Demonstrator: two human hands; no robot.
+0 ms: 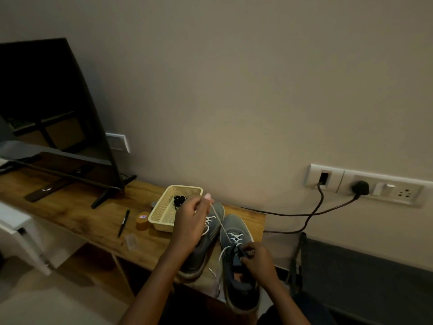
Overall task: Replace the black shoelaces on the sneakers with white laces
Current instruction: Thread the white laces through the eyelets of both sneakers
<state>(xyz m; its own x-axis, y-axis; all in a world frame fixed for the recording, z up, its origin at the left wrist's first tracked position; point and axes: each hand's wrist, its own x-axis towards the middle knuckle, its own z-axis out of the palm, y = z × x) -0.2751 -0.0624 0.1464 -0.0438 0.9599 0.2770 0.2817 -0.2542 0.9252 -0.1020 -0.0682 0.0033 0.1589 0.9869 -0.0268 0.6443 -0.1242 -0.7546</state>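
Basket holds black laces behind left hand pinching white lace.

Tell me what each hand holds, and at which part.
The left hand pinches the white lace near its free end, drawn taut from the right sneaker. The right hand grips that sneaker at its tongue.

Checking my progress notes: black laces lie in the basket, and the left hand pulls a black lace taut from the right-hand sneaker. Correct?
No: the head view shows the left hand pulling a white lace taut, not a black one. The rest stands.
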